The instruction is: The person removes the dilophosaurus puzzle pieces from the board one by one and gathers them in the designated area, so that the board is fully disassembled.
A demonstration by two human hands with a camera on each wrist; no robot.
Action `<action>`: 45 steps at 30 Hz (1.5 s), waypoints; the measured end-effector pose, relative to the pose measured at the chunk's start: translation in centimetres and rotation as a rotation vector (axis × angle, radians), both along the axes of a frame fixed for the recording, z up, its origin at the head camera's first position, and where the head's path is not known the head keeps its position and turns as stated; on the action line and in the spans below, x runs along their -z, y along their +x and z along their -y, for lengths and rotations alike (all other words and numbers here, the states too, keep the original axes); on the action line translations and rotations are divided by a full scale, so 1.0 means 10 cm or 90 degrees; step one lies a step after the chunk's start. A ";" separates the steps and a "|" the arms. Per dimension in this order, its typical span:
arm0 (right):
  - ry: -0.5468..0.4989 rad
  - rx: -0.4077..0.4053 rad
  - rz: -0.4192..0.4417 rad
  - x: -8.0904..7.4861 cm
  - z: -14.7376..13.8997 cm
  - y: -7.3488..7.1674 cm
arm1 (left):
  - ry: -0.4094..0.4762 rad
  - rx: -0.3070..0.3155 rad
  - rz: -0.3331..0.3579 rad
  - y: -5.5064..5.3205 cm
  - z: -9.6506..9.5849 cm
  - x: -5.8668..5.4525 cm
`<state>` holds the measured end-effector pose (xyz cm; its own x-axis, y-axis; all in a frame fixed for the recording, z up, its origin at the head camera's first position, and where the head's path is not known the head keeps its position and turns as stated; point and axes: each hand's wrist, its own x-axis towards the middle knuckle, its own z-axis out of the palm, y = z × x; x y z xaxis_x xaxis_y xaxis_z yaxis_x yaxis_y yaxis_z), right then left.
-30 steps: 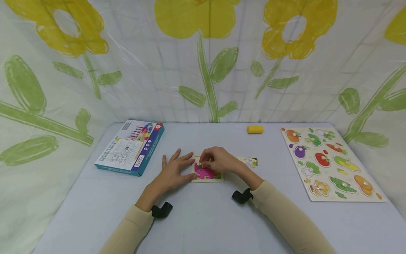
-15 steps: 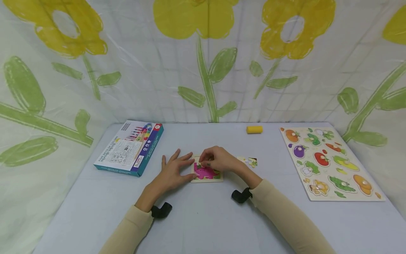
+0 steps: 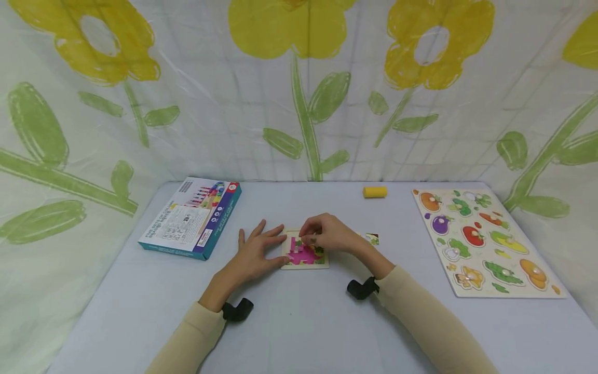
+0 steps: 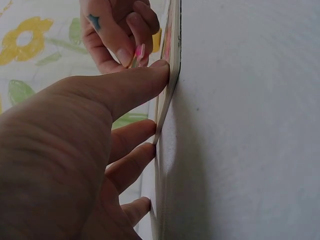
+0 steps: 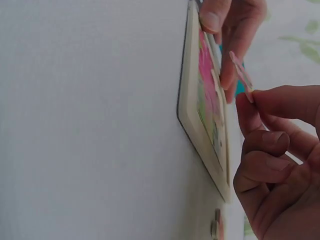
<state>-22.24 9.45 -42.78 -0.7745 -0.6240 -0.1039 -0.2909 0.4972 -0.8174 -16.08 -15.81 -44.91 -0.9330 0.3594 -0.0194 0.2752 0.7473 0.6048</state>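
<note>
A small jigsaw puzzle board (image 3: 306, 267) with a pink picture lies flat at the middle of the table. My left hand (image 3: 252, 254) is spread beside it, thumb and fingertips touching its left edge. Above the board, my right hand (image 3: 330, 234) pinches a thin puzzle piece (image 5: 241, 72) between thumb and index finger. The piece is tilted and held clear of the board in the right wrist view, its face partly pink. Part of the board's upper right is hidden behind the right hand. Another puzzle piece (image 3: 373, 238) lies on the table, right of the board.
A flat box (image 3: 187, 221) lies at the left. Toward the back sits a yellow cylinder (image 3: 375, 192). A large vegetable peg board (image 3: 488, 244) takes up the right side. Behind the table hangs a flower-printed sheet (image 3: 210, 104).
My right hand has shifted slightly right and back with the pinched piece, uncovering more of the board's upper left. My left hand has stayed in place.
</note>
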 end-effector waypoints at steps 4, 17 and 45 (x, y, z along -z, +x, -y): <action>0.000 0.013 -0.018 -0.03 -0.12 0.02 | -0.004 0.003 0.000 0.00 0.01 0.01; 0.035 0.045 -0.047 -0.01 -0.61 0.16 | -0.013 0.022 0.012 0.00 0.01 0.01; 0.111 0.048 -0.125 0.03 -0.84 0.28 | -0.017 0.027 0.017 0.00 0.04 0.01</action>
